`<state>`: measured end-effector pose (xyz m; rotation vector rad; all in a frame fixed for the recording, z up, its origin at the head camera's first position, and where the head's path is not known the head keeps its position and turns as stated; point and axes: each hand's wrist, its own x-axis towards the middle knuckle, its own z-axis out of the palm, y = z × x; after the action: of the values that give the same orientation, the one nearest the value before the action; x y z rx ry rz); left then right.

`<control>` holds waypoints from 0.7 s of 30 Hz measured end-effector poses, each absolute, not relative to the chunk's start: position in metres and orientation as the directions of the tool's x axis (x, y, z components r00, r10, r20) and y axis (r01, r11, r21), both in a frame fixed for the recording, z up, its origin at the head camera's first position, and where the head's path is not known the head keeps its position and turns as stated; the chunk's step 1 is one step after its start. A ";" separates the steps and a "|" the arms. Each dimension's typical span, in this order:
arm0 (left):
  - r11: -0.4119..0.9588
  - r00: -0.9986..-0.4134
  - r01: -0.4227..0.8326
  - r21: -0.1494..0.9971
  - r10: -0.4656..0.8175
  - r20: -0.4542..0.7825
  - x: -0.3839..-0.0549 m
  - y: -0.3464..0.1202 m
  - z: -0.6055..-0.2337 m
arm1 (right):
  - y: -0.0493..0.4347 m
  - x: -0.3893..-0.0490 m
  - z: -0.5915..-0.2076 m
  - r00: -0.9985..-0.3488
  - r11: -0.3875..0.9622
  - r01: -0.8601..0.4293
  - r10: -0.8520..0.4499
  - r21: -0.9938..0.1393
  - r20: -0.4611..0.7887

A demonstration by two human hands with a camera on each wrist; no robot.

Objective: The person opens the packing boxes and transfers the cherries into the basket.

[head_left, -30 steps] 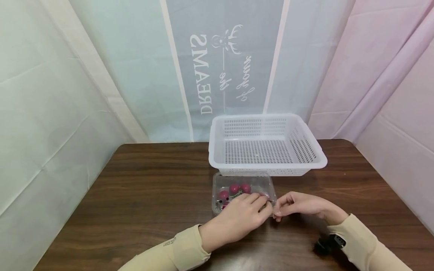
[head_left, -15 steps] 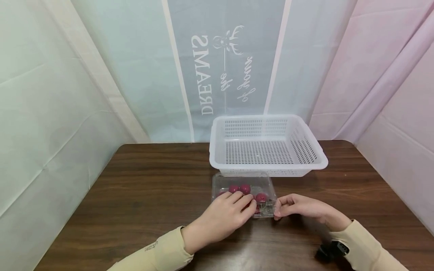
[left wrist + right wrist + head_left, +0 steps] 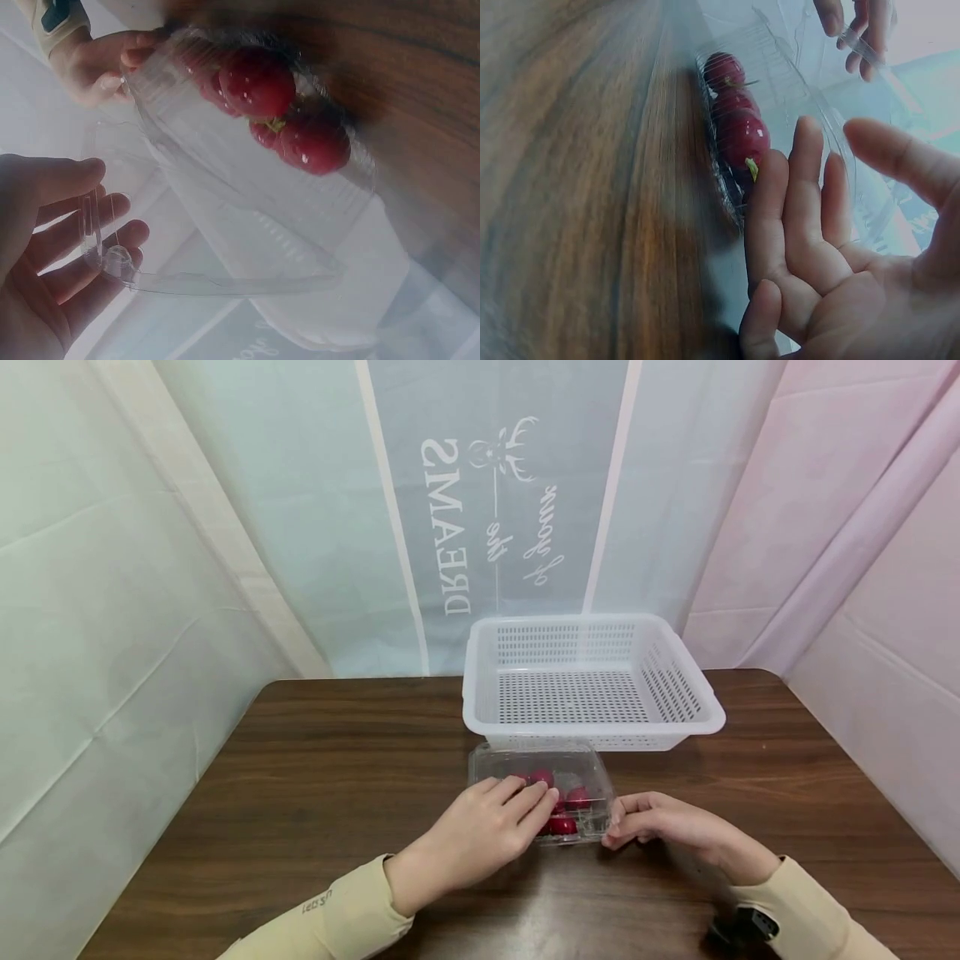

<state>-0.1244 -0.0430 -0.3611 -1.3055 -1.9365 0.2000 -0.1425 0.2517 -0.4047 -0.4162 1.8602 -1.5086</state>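
A clear plastic clamshell box (image 3: pixel 592 760) sits on the table, with several red radishes (image 3: pixel 578 798) showing through it. Green stalks show on some of them. My left hand (image 3: pixel 480 827) is over the box's front left part and covers some radishes. In the left wrist view, its thumb and fingers grip the clear lid (image 3: pixel 217 285), whose edge stands apart from the box's lower part. At the front right corner my right hand (image 3: pixel 660 827) pinches the box's edge, with thumb and fingertips on either side of the thin plastic in the right wrist view.
Directly behind the box stands a white perforated plastic basket (image 3: pixel 592 728), close to its back edge. Both are on a dark wood-grain table (image 3: pixel 337 760). Printed cloth curtains (image 3: pixel 495 527) hang around the back and sides.
My left hand has slid leftward along the front of the box, uncovering radishes on the right side. My right hand has stayed at the right corner.
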 end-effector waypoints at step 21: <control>0.495 -0.132 0.686 -0.533 0.805 0.578 -0.134 -0.044 -0.334 | 0.265 -0.140 -0.408 -0.606 0.070 0.349 -0.744 -0.934 -0.282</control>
<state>-0.1338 -0.0439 -0.3344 -1.2406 -1.8675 0.1723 -0.1397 0.2646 -0.4083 -0.4108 1.5190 -1.6647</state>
